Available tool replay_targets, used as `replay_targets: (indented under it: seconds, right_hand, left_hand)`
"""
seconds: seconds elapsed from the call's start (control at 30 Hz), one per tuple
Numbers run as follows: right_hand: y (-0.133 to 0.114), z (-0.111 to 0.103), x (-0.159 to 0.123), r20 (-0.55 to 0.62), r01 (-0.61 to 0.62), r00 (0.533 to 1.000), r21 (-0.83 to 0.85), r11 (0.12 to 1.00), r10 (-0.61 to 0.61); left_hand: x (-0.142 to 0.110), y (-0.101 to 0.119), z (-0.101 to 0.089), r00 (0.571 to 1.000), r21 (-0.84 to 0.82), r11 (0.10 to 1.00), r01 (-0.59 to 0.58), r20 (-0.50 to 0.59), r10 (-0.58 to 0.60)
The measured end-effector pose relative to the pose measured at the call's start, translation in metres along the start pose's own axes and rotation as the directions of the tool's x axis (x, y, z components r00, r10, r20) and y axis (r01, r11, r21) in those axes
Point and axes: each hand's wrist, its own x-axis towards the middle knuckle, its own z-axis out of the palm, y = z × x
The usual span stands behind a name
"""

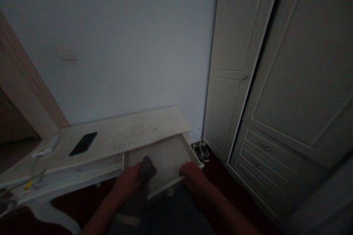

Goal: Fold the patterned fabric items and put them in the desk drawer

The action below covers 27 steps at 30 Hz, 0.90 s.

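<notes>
While our left hand (129,180) is clutching a crumpled dark grey cloth (148,168), our right hand (191,174) is gripping the front rim of a pulled-out, white rectangular drawer (168,154) near its right end, fingers curled over the edge. We are holding the cloth so that its bunched top is sticking out over the drawer's left front part, while the rest is hanging below our fist, too dim to make out clearly. Our drawer is jutting from a long, off-white table (140,125), whose scuffed top is bearing a flat black phone (83,143) and, farther left, an elongated white object (47,146) that we are not managing to identify. Beyond the drawer's right side, a pair of black-and-white shoes (203,152) is resting on dark red flooring (213,174), just beside a tall, white panelled wardrobe (231,55).
</notes>
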Motion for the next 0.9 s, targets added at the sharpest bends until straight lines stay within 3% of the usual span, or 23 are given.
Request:
replay_targets:
  seconds: [0.1,0.23,0.3,0.4,0.5,0.6,0.7,0.77,0.83,0.9]
  right_hand:
    - [-0.002,-0.001,0.0,-0.01,-0.012,1.0,0.009,1.0,0.012]
    - [-0.001,0.004,-0.003,-0.031,-0.018,0.999,0.039,0.999,0.019]
    - [0.001,0.007,-0.004,-0.045,-0.018,0.999,0.05,0.999,0.02]
    - [0.002,0.012,-0.005,-0.035,-0.026,0.999,0.045,0.999,0.028]
    - [0.004,0.018,-0.007,-0.036,-0.048,0.998,0.035,0.998,0.049]
    - [0.005,0.024,-0.01,-0.041,-0.067,0.997,0.033,0.997,0.069]
    - [0.007,0.031,-0.013,-0.052,-0.07,0.996,0.058,0.996,0.073]
    - [0.009,0.038,-0.017,-0.065,-0.06,0.996,0.081,0.995,0.065]
    - [0.013,0.047,-0.02,-0.088,-0.046,0.995,0.092,0.995,0.054]
    - [0.019,0.058,-0.023,-0.103,-0.029,0.994,0.075,0.997,0.037]
  left_hand:
    - [0.031,0.008,0.013,0.998,0.071,0.997,0.031,-0.058,-0.027]
    - [0.062,0.027,0.044,1.0,0.104,0.995,-0.008,-0.009,0.009]
    - [0.07,0.038,0.055,0.993,0.087,0.99,-0.116,0.034,0.113]
    - [0.071,0.051,0.062,0.942,0.034,0.943,-0.33,0.084,0.326]
    - [0.065,0.056,0.064,0.912,0.03,0.914,-0.406,0.086,0.402]
    - [0.06,0.047,0.065,0.944,0.09,0.94,-0.329,0.046,0.326]
    - [0.059,0.025,0.067,0.992,0.181,0.978,-0.104,-0.055,0.116]
    - [0.058,0.01,0.07,0.998,0.194,0.98,-0.047,-0.04,0.055]
    - [0.059,-0.001,0.076,0.984,0.135,0.976,-0.169,0.079,0.16]
    - [0.065,-0.004,0.084,0.933,0.039,0.942,-0.333,0.158,0.324]
